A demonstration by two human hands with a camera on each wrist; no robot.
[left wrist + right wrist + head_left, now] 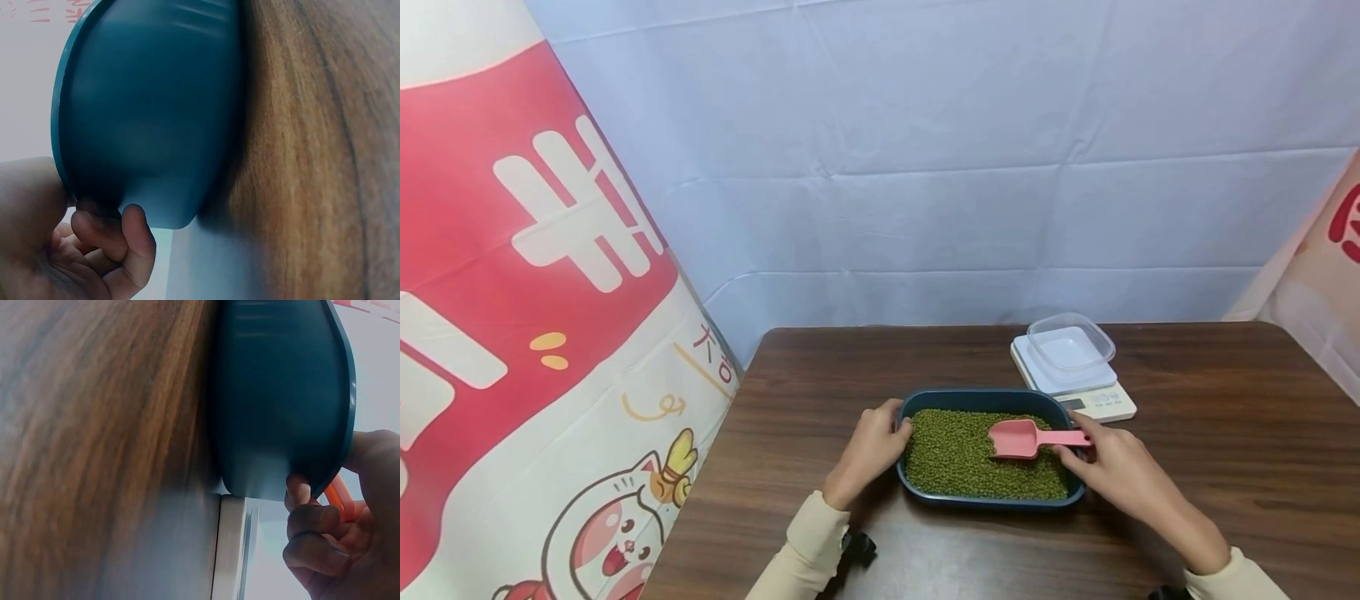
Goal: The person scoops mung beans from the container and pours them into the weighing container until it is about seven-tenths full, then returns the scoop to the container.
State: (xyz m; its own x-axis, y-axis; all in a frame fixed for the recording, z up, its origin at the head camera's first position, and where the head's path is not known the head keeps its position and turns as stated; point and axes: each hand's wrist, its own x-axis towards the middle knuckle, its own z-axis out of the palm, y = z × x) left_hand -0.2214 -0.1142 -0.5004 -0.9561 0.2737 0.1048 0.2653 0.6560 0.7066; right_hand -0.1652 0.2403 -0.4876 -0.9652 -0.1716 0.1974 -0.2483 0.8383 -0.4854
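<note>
left hand [872,446] clamps the tray [973,400] at nine o'clock, right hand [1116,468] at three, seemingly for balance; whether the right also pinches the scoop [1017,439] is unclear.

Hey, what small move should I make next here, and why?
I'd probably have your right hand take a full grip on the pink scoop by its handle. The scoop looks empty and lies on the green beans, its handle reaching your right hand, while your left hand holds the left end of the blue tray.
</note>
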